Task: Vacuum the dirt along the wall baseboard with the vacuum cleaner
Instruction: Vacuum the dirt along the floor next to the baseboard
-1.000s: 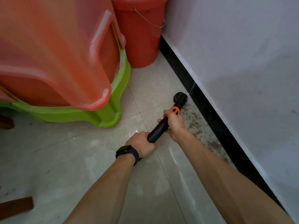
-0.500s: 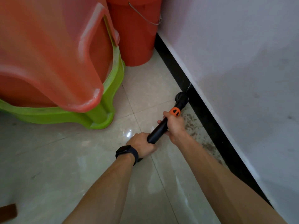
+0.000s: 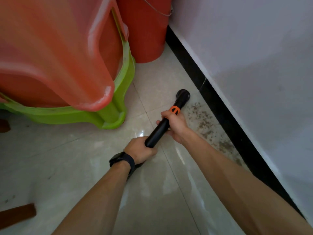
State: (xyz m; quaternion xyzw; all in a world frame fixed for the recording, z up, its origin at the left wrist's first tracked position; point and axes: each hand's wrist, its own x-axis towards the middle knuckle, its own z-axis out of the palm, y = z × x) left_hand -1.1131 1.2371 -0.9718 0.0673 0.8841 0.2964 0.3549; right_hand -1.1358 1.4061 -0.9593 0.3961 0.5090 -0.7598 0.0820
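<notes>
Fingers of both hands curl round the black plastic tube of the vacuum cleaner (image 3: 158,132), which runs between them. The left hand (image 3: 140,150), with a black watch (image 3: 122,160) at its wrist, grips the near end. The right hand (image 3: 177,127) holds the tube farther along, just below an orange collar (image 3: 175,110). The tube's long axis slants from lower left to upper right, pointing away from the person toward the black baseboard (image 3: 220,106) under the white wall (image 3: 245,56). Its round black nozzle (image 3: 183,96) is down at the pale glossy tiled floor (image 3: 67,167), near the baseboard but apart from it, just beside the far end of a strip of brown dirt (image 3: 203,123) lying along the baseboard. To the left, an orange-red plastic stool (image 3: 59,56) is stacked on a green plastic stool (image 3: 108,114), with a red plastic bucket (image 3: 145,31) behind them by the wall.
</notes>
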